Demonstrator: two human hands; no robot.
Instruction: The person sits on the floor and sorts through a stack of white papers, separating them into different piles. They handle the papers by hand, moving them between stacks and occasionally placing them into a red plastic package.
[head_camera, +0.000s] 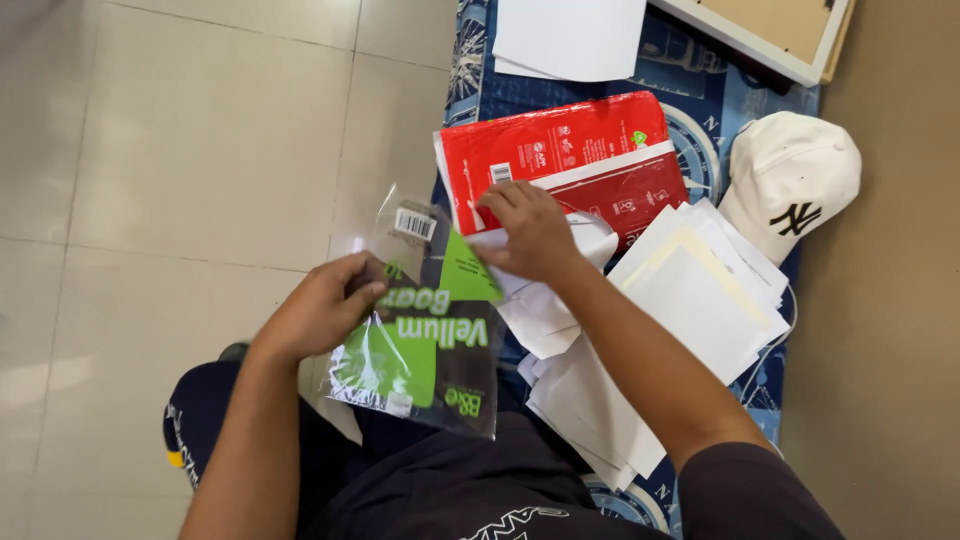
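The left hand (325, 305) pinches the clear plastic sleeve (425, 320) by its edge; it looks light, floppy and slippery. The right hand (530, 235) grips white sheets (545, 310) at the sleeve's mouth, thin and easily creased.

White sheet (570, 35) at top centre: cut off by upper edge. Framed board (770, 30) at upper right: only lower corner in frame. Red packet (560, 150): lower left corner hidden under right hand (530, 232). Paper pile (640, 340) at centre right: lower part hidden behind right forearm. Clear sleeve (425, 330): left part covered by left hand (320, 310); contents unclear through glare. Right fingertips hidden among papers.
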